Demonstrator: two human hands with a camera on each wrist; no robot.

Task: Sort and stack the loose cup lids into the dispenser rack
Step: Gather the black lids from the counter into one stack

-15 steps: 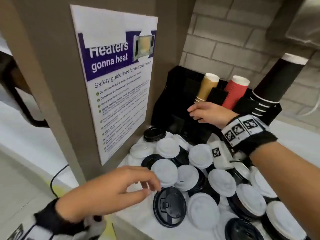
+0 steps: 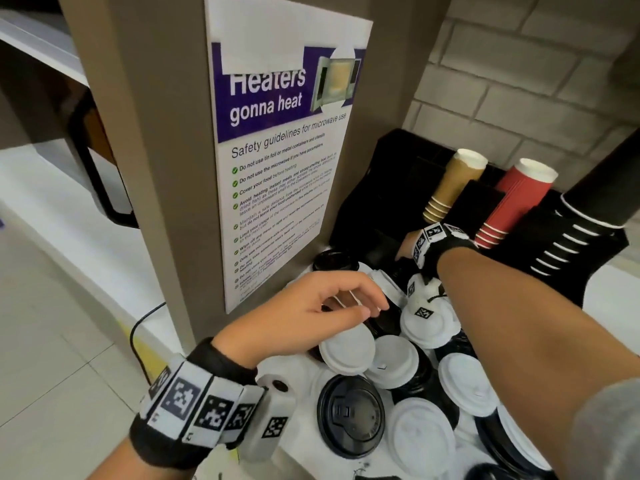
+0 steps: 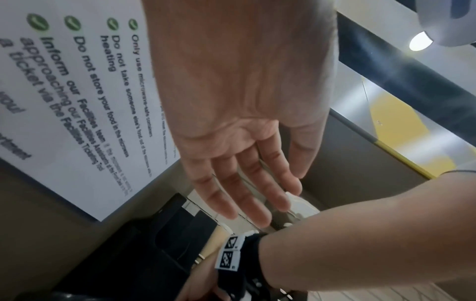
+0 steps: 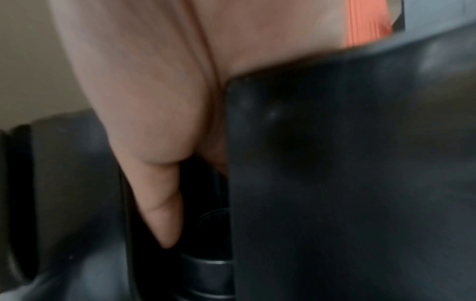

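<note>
Overhead, grey brick wall.

White lids and black lids are seen mixed in a pile just below the black dispenser rack. In the rack, a tan cup stack w/ white rims is seen left, a red ribbed stack in the middle, a black stack w/ white rim lines at right. Left of the rack, a poster is shown: purple banner, white lettering, green check marks, on a taupe panel. Wristbands are black w/ b&w square-code tiles.
</note>
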